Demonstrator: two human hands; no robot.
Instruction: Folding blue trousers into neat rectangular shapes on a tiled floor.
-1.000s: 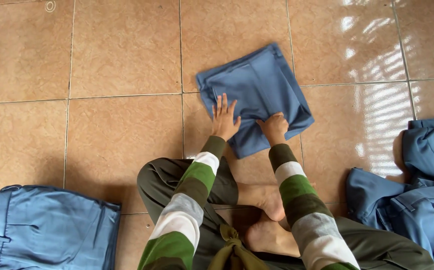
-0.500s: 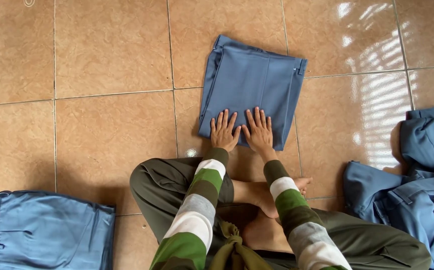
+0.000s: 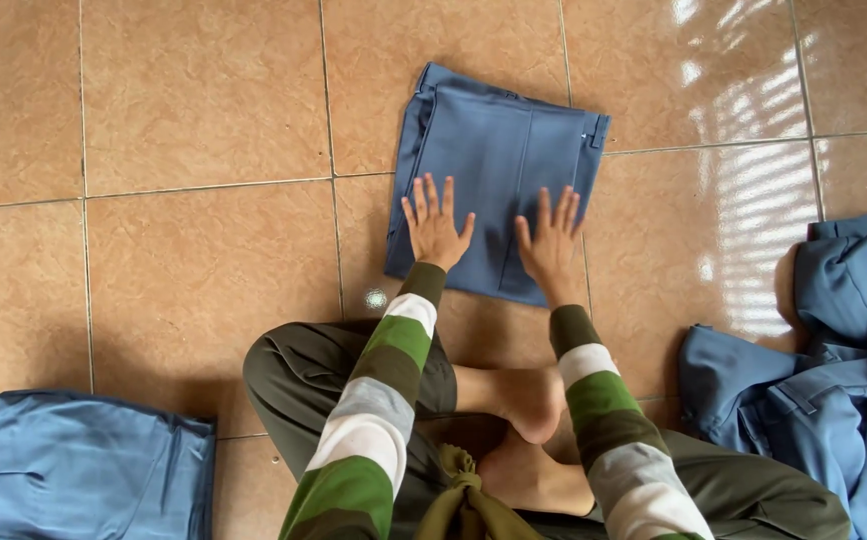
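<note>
The folded garment (image 3: 498,175), blue and roughly square, lies flat on the tiled floor (image 3: 183,110) straight ahead of the seated person, its far edge toward the top of the view and its near edge under both palms.

At the far left, a second folded piece (image 3: 73,465) of the same blue cloth sits near the person's knee, cut off by the left and bottom edges.

The left hand (image 3: 435,225) rests on the garment's near left part, fingers spread and flat, gripping nothing; its heel lies at the cloth's near edge. The right hand (image 3: 550,245) lies just beside it on the near right part, also flat and open, fingers splayed, holding nothing. Both press down rather than grasp. The cloth below the palms is hidden.

At the far right, a loose pile (image 3: 823,360) of blue cloth lies crumpled on the floor, well apart from the hands and cut off by the frame, so its full extent cannot be made out.
</note>
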